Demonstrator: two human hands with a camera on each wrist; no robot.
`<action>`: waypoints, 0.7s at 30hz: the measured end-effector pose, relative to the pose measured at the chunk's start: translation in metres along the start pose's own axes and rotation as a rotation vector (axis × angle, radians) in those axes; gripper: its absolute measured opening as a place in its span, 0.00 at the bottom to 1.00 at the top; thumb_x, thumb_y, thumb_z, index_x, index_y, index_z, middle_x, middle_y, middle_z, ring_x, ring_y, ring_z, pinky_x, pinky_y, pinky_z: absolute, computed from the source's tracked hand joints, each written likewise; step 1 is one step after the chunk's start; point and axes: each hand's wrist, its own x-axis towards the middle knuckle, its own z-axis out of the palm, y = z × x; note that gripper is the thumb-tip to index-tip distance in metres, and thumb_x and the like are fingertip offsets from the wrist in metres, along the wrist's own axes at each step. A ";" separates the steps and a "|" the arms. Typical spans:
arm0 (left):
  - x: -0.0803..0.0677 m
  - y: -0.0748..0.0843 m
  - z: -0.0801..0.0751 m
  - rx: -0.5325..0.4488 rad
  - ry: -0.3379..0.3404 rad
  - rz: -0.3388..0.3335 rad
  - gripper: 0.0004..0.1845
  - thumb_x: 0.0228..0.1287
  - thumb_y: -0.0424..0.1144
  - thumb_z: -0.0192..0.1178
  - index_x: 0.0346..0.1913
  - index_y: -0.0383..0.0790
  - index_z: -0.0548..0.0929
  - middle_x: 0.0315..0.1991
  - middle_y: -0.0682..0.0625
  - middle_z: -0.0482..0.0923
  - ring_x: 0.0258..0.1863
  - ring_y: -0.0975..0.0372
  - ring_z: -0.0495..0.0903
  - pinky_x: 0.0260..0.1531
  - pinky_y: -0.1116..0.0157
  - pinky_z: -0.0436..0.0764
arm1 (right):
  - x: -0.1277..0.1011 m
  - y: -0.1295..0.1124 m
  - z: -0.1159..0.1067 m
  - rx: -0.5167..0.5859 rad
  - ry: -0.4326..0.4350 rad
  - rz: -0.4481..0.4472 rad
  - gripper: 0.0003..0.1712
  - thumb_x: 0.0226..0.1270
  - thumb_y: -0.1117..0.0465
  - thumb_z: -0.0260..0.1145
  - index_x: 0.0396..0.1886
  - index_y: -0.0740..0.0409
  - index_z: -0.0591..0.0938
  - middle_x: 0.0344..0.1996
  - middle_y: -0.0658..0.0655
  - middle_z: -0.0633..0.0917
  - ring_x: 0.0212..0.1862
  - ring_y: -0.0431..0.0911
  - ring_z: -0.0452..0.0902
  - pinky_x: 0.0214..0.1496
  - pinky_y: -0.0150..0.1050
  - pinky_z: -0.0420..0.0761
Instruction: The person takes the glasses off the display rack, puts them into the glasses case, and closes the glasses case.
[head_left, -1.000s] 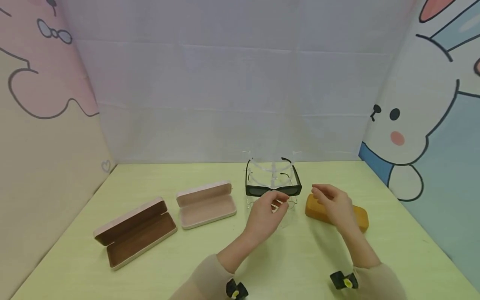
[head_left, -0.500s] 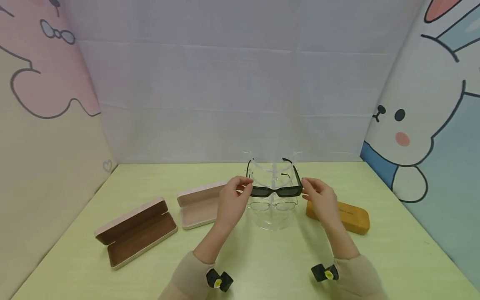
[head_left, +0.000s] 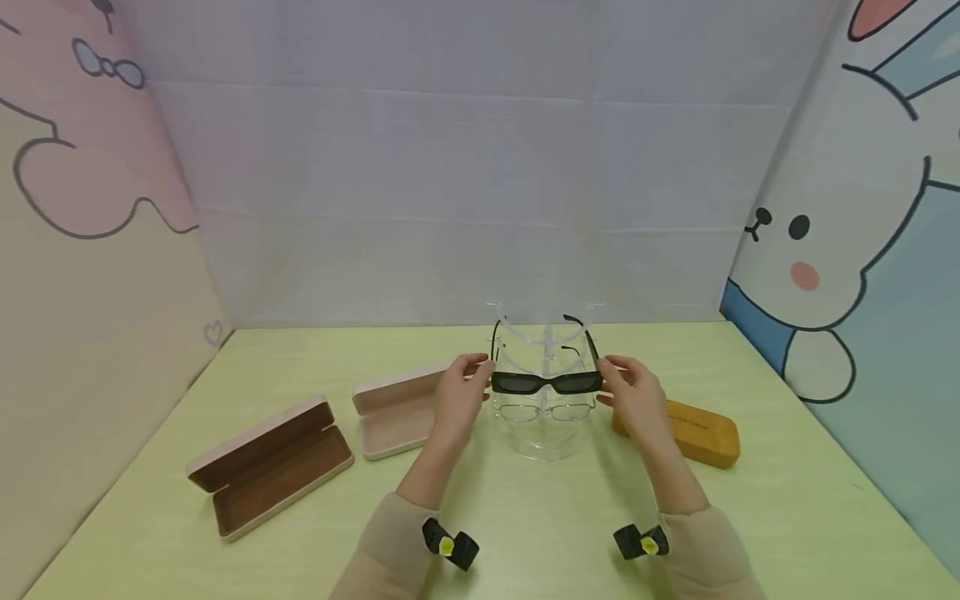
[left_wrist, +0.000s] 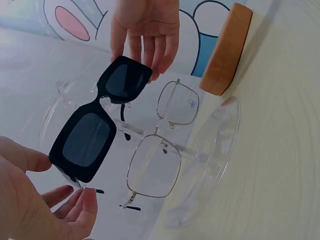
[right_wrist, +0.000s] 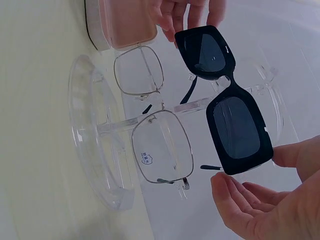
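Black sunglasses (head_left: 547,383) sit on the upper tier of a clear display stand (left_wrist: 230,150), lenses facing me and temples running back. My left hand (head_left: 459,398) pinches their left end, thumb on the frame's outer corner and fingers by the hinge. At the opposite end, my right hand (head_left: 636,398) holds the other corner between thumb and fingers, as the right wrist view shows. Below them on the stand are thin metal-framed eyeglasses (right_wrist: 162,145) with clear lenses, which neither hand touches. The stand's curved clear base rests on the table.
Left of the stand lie two opened glasses cases: a brown-lined case (head_left: 281,475) and a pink-lined case (head_left: 397,425), partly behind my left hand. A closed mustard-yellow case (head_left: 705,433) lies beyond my right forearm. A white backdrop (head_left: 465,183) borders the table's far edge.
My left hand has moved from in front of the stand to the sunglasses' left end. My right hand has come in from over the yellow case to their right end. The sunglasses shift slightly left.
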 end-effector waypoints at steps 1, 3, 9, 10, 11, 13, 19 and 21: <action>0.000 -0.001 0.001 -0.015 -0.008 -0.006 0.17 0.63 0.42 0.55 0.51 0.37 0.77 0.41 0.44 0.77 0.37 0.54 0.78 0.35 0.63 0.80 | 0.000 -0.001 0.000 0.016 -0.003 0.010 0.29 0.69 0.49 0.51 0.62 0.65 0.66 0.53 0.68 0.74 0.49 0.55 0.77 0.44 0.35 0.80; 0.000 -0.003 0.001 -0.035 -0.029 -0.025 0.18 0.63 0.43 0.54 0.52 0.37 0.76 0.41 0.44 0.76 0.34 0.58 0.78 0.35 0.63 0.80 | -0.001 -0.001 -0.001 0.048 -0.005 0.020 0.29 0.69 0.50 0.50 0.62 0.66 0.65 0.51 0.69 0.75 0.47 0.53 0.78 0.43 0.35 0.80; -0.001 -0.005 0.001 -0.138 -0.070 -0.073 0.20 0.65 0.42 0.52 0.55 0.34 0.73 0.37 0.43 0.76 0.32 0.57 0.77 0.38 0.61 0.81 | 0.000 0.002 0.002 0.074 -0.006 0.012 0.27 0.69 0.52 0.51 0.59 0.68 0.68 0.42 0.65 0.80 0.41 0.48 0.80 0.40 0.34 0.80; -0.001 -0.005 0.001 -0.150 -0.068 -0.075 0.20 0.65 0.42 0.53 0.54 0.33 0.73 0.36 0.43 0.76 0.31 0.57 0.77 0.38 0.61 0.81 | 0.000 0.002 0.002 0.075 -0.005 0.009 0.27 0.69 0.52 0.51 0.59 0.68 0.68 0.41 0.64 0.81 0.40 0.48 0.80 0.40 0.33 0.80; -0.001 -0.004 0.001 -0.158 -0.065 -0.075 0.20 0.64 0.42 0.53 0.54 0.33 0.73 0.35 0.44 0.76 0.30 0.58 0.77 0.37 0.62 0.81 | 0.000 0.002 0.002 0.077 -0.003 0.009 0.27 0.69 0.52 0.51 0.59 0.68 0.68 0.40 0.63 0.81 0.40 0.47 0.80 0.40 0.33 0.80; -0.001 -0.003 0.001 -0.173 -0.059 -0.074 0.19 0.64 0.41 0.53 0.53 0.32 0.74 0.34 0.44 0.76 0.28 0.59 0.77 0.37 0.63 0.81 | 0.001 0.002 0.001 0.085 0.005 0.012 0.27 0.69 0.52 0.51 0.59 0.68 0.68 0.38 0.60 0.81 0.38 0.45 0.80 0.39 0.32 0.80; -0.004 0.005 -0.001 -0.191 -0.055 -0.065 0.18 0.63 0.40 0.52 0.52 0.32 0.74 0.34 0.44 0.77 0.25 0.62 0.76 0.34 0.63 0.81 | -0.002 -0.003 -0.003 0.091 0.014 0.023 0.27 0.69 0.52 0.52 0.58 0.69 0.69 0.30 0.52 0.81 0.33 0.40 0.80 0.37 0.30 0.80; -0.006 0.008 -0.002 -0.194 -0.054 -0.062 0.17 0.63 0.39 0.52 0.51 0.32 0.74 0.33 0.44 0.77 0.24 0.63 0.76 0.33 0.64 0.81 | -0.004 -0.006 -0.004 0.097 0.010 0.020 0.26 0.69 0.53 0.52 0.58 0.69 0.69 0.29 0.50 0.81 0.31 0.38 0.79 0.37 0.30 0.80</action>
